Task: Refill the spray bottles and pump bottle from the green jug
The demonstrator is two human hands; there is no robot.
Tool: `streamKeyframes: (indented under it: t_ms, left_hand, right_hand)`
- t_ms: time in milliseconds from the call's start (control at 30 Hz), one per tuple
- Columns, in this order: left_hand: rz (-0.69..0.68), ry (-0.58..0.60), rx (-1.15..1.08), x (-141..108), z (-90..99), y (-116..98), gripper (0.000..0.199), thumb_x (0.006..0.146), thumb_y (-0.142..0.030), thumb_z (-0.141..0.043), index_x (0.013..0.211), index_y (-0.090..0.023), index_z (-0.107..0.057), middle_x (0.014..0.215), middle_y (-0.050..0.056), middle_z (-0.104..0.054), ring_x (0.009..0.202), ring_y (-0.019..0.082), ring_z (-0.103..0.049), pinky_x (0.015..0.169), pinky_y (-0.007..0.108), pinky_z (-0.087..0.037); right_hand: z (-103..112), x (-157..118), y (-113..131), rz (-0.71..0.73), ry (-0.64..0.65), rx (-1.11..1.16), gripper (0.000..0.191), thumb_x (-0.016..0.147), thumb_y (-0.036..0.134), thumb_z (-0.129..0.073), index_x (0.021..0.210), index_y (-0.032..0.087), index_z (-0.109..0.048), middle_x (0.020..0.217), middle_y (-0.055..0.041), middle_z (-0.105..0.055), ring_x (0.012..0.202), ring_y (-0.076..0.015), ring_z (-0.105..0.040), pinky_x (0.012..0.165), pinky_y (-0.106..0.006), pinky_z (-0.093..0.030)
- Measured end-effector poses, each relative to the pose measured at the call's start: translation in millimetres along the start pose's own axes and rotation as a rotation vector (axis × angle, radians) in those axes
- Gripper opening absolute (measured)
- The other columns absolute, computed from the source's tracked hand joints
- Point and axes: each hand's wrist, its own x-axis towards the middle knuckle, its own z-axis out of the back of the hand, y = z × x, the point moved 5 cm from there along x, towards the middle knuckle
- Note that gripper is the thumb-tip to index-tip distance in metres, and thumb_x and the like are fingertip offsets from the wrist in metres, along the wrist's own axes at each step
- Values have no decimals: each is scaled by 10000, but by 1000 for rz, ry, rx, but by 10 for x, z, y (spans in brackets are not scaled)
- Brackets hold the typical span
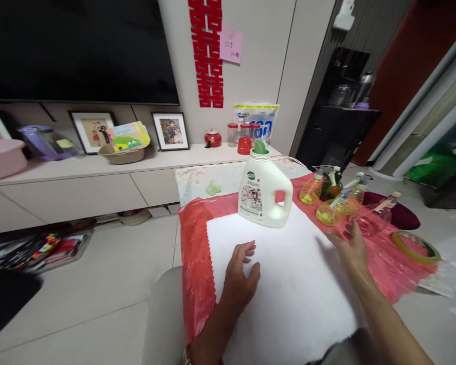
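My left hand (240,278) hovers over a white cloth (289,284), its fingers loosely curved with a gap to the thumb and nothing in between. Beyond it a white laundry detergent jug (264,195) stands upright on the cloth's far part. The jug has no cap on, and a green spout shows in its neck. At the cloth's right edge my right hand (351,248) is open, thumb and fingers apart, without anything in it. Closest to that hand is a clear pump bottle (370,220) with a pinkish pump head. Several pump bottles with yellow liquid (329,214) stand beside it.
Red plastic sheeting (195,243) covers much of the table under the cloth. To the right lies a roll of tape (414,247). A crumpled pale green piece (213,188) rests at the back left. Behind is a low cabinet (79,195) with framed photos and jars.
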Motion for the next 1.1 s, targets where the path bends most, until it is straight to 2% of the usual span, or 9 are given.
streamKeyframes:
  t_ms: [100, 267, 367, 467, 600, 700, 767, 900, 1100]
  left_hand:
    - [-4, -17, 1, -5, 2, -37, 451, 815, -144, -536, 1261, -195, -576, 1110, 88, -663, 1005, 217, -652, 862, 393, -533]
    - [-62, -35, 61, -21, 50, -107, 464, 888, -204, -519, 1346, -133, -534, 962, 66, -661, 876, 189, -635, 827, 357, -526]
    - [-56, -54, 172, -33, 93, -139, 497, 961, -285, -478, 1423, -103, -492, 794, 20, -618, 765, 184, -599, 759, 334, -504]
    - [-51, -88, 384, -31, 115, -172, 555, 957, -248, -482, 1493, -117, -433, 670, -25, -552, 688, 186, -560, 739, 334, -468]
    - [-68, -68, 725, -14, 67, -194, 682, 885, -60, -458, 1553, -152, -356, 605, -39, -507, 627, 189, -518, 753, 362, -422]
    - [-91, -55, 871, -18, 26, -195, 663, 907, -5, -378, 1544, -190, -390, 604, -24, -498, 623, 186, -507, 746, 367, -406]
    - [-103, -55, 898, -30, 10, -199, 640, 930, -10, -348, 1536, -206, -408, 604, -20, -487, 633, 186, -509, 746, 368, -407]
    - [-99, -44, 912, -57, -7, -195, 615, 948, -26, -347, 1531, -209, -422, 649, 0, -512, 673, 193, -522, 759, 384, -405]
    - [-82, -14, 1018, -73, -38, -138, 628, 955, -18, -318, 1554, -196, -381, 679, 12, -511, 697, 206, -511, 766, 408, -398]
  right_hand:
    - [-44, -550, 130, 28, 115, 153, 1239, 647, 758, -701, 1620, 123, -270, 1420, -144, -431, 1262, -254, -501, 997, -375, -525]
    - [-415, -1404, 444, 60, 453, 302, 1051, 755, 725, -659, 1525, 79, -351, 1306, -168, -517, 1102, -173, -598, 876, -267, -579]
    - [-684, -1707, 579, 78, 705, 352, 995, 849, 707, -581, 1553, 69, -285, 1236, -164, -547, 955, -136, -627, 809, -263, -585]
    - [-828, -1809, 670, 95, 798, 348, 1018, 887, 686, -531, 1599, 40, -197, 987, -92, -592, 725, -92, -576, 672, -233, -540]
    - [-760, -1794, 827, 241, 640, 204, 984, 909, 540, -565, 1643, 71, -108, 687, 31, -438, 590, -51, -424, 591, -147, -401]
    - [-683, -1826, 946, 553, 427, -171, 778, 983, 358, -380, 1654, 104, -79, 687, 15, -453, 560, -55, -412, 574, -138, -333]
    - [-717, -1842, 931, 665, 349, -370, 743, 948, 233, -312, 1650, 108, -102, 729, -12, -501, 545, -59, -402, 547, -144, -241]
    - [-843, -1799, 781, 679, 296, -474, 805, 878, 110, -302, 1653, 149, -88, 862, -50, -568, 550, -56, -381, 557, -162, -115]
    - [-895, -1796, 697, 713, 226, -532, 798, 917, 106, -318, 1656, 169, -23, 1028, -88, -583, 597, -55, -436, 546, -153, -181]
